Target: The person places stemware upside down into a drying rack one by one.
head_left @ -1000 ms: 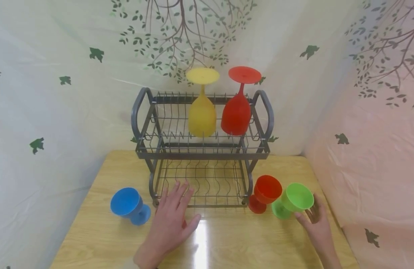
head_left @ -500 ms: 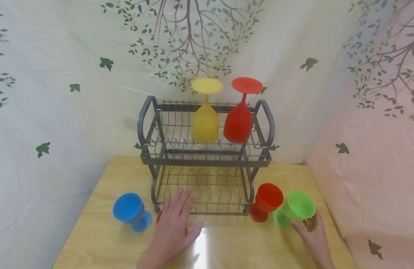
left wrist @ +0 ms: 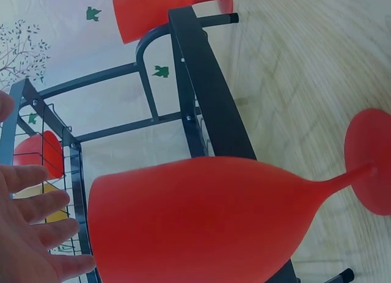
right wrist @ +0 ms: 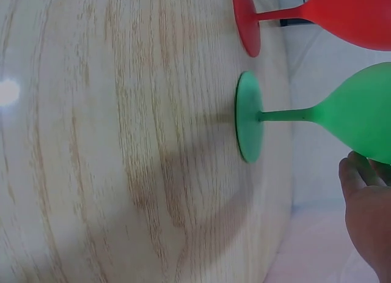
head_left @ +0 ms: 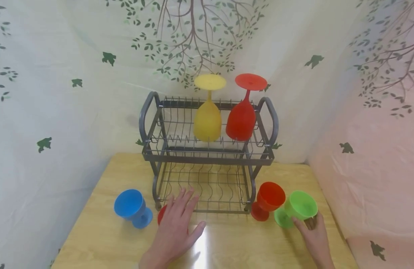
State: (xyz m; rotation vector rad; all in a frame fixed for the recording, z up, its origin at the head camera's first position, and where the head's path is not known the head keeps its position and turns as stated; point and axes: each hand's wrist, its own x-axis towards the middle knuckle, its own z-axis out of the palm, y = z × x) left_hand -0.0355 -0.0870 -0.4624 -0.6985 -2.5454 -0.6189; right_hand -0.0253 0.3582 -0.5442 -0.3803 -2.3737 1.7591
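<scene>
My left hand hovers with spread fingers over a red goblet, which it mostly hides in the head view. In the left wrist view that goblet stands upright on the table, the fingertips close by its rim. On the right, a green goblet stands upright. My right hand lies against the side of its bowl, thumb in front and fingers at the right, not wrapped round it. In the right wrist view its fingertips meet the bowl's lower side.
A two-tier dark dish rack stands at the back. Upside down on its top tier are a yellow goblet and a red goblet. Another red goblet stands left of the green one; a blue goblet stands at the left.
The head view has shifted a little, and more of the red goblet shows beside my left hand. Both hands keep nearly the same places by their goblets.
</scene>
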